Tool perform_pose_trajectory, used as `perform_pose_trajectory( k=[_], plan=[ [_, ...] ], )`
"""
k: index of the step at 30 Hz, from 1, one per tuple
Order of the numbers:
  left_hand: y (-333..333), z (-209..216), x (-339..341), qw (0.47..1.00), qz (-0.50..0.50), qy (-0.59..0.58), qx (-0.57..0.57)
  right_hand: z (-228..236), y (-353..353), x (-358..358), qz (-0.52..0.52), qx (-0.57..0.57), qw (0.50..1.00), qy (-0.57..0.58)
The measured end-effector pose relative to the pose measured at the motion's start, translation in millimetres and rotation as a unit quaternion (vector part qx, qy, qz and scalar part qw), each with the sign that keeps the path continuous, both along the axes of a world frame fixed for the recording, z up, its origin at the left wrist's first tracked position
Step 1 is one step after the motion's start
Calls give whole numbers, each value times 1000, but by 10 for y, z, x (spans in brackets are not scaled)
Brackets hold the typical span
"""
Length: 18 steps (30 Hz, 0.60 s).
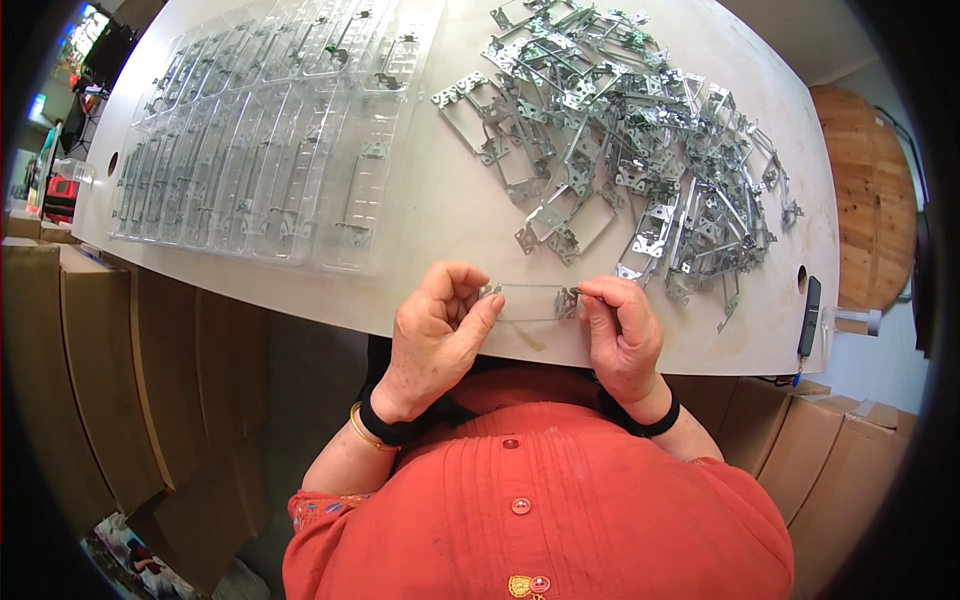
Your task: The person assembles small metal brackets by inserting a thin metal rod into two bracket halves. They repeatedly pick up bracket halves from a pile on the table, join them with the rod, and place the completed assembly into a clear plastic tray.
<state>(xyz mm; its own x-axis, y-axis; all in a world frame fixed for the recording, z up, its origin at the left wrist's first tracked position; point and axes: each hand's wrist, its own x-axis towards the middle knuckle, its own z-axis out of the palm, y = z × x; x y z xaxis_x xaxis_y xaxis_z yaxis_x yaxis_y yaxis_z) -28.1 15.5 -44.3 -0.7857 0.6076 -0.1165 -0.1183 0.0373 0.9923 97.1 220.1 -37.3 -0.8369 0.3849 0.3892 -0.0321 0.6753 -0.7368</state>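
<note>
Near clear trays (260,150) holding brackets, both hands' fingers (478,312) pinch one metal frame (530,300).

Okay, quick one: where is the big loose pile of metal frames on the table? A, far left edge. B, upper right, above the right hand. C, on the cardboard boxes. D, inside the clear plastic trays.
B: the pile of metal frames spreads over the table's upper right, beyond the right hand; the clear plastic trays lie to its left.

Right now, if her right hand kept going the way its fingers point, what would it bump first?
Probably the metal frame the right hand already pinches at one end; beyond it, the left hand holding the other end.
</note>
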Motion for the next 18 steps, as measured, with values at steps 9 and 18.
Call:
perform_pose_trajectory(
  k=[9, 18],
  plan=[
    [-5, 89, -26, 1000, 7, -26, -1, 26, 3, 4, 14, 5, 1000, -1],
    [-32, 70, -29, 1000, -9, -9, 12, 30, 12, -6, 24, 32, 999, 22]
  ],
)
